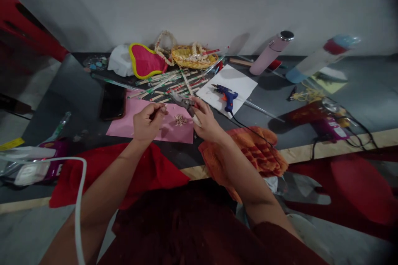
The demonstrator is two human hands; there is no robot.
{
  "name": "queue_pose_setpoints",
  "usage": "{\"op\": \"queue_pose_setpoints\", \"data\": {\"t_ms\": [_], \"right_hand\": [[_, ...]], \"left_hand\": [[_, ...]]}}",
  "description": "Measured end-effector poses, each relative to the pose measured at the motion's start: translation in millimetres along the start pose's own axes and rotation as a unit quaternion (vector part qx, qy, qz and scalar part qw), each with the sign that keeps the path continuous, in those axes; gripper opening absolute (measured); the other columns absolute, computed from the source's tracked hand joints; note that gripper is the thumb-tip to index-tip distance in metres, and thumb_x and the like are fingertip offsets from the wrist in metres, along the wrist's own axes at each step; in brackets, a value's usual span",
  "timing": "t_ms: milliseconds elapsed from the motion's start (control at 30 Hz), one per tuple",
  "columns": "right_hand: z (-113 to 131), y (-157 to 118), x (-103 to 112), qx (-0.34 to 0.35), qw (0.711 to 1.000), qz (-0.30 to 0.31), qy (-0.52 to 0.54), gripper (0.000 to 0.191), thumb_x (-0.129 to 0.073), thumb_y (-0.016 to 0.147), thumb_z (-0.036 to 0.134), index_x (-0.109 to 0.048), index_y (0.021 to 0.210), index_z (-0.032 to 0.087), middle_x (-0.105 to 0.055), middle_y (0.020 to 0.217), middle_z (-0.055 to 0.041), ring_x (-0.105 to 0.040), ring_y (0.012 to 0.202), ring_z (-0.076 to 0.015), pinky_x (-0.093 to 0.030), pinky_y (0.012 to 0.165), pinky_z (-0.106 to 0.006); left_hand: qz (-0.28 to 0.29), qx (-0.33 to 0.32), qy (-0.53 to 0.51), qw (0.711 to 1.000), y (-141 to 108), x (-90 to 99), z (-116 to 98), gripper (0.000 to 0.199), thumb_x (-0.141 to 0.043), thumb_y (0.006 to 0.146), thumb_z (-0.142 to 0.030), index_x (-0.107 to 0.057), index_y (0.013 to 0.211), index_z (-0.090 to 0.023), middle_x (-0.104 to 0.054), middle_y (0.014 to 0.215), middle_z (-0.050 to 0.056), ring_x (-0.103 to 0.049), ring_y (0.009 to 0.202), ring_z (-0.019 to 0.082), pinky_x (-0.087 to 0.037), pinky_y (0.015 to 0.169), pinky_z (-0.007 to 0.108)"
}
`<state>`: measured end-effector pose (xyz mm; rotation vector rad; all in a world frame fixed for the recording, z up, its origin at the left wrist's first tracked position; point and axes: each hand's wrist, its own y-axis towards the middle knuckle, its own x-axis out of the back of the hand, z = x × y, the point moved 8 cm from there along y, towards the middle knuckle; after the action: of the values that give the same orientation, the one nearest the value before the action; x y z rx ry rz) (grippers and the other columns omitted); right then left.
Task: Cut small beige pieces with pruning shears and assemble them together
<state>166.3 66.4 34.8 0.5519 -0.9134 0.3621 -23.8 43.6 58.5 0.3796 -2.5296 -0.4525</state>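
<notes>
My right hand (pixel 206 119) is closed around the handles of a pair of pruning shears (pixel 185 102), whose blades point up and to the left. My left hand (pixel 149 122) is pinched, fingertips together, over a pink sheet of paper (pixel 133 126); whatever lies between the fingers is too small to make out. Between the two hands a small heap of short cut wooden pieces (pixel 180 120) rests on the pink sheet. Just beyond the sheet lie several chopsticks (pixel 161 78), some in printed wrappers.
A blue glue gun (pixel 228 96) lies on white paper (pixel 242 80), its cord running right. A phone (pixel 113 101) is at left. A yellow basket (pixel 189 59), pink flask (pixel 270 54) and clear bottle (pixel 320 60) stand behind. Orange cloth (pixel 264 149) and red cloth (pixel 164 167) hang over the front edge.
</notes>
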Motion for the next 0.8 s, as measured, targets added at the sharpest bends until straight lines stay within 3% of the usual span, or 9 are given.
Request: {"op": "queue_pose_setpoints", "data": {"t_ms": [167,667,800], "right_hand": [[9,-2,-20,0.014,0.996,0.068,-0.053,0.060,-0.047,0.072,0.010,-0.044,0.131,0.022,-0.021,0.153,-0.0074,-0.031,0.127,-0.0305,-0.036,0.097,-0.051],[8,-2,-23,0.015,0.994,0.092,-0.064,0.066,-0.046,0.067,0.006,-0.042,0.132,0.018,-0.024,0.151,-0.0097,-0.032,0.126,-0.0322,-0.037,0.095,-0.051],[8,-2,-24,0.026,0.995,0.088,-0.044,0.059,-0.046,0.070,0.007,-0.044,0.127,0.020,-0.028,0.149,-0.0092,-0.034,0.128,-0.0305,-0.034,0.100,-0.053]], "left_hand": [[-0.012,0.002,-0.032,0.999,2,7.4,-4,0.022,-0.055,0.085,-0.034,-0.067,0.088,-0.016,-0.071,0.074,0.002,-0.061,0.063,0.010,-0.045,0.057,0.019],[0.041,0.003,-0.066,0.997,1,0.0,-7,0.018,-0.057,0.083,-0.030,-0.070,0.083,-0.016,-0.070,0.073,0.001,-0.060,0.065,0.010,-0.044,0.060,0.020],[0.046,0.007,-0.052,0.998,1,-0.1,-5,0.020,-0.058,0.083,-0.031,-0.071,0.084,-0.016,-0.070,0.072,0.001,-0.060,0.066,0.011,-0.043,0.060,0.020]]}}
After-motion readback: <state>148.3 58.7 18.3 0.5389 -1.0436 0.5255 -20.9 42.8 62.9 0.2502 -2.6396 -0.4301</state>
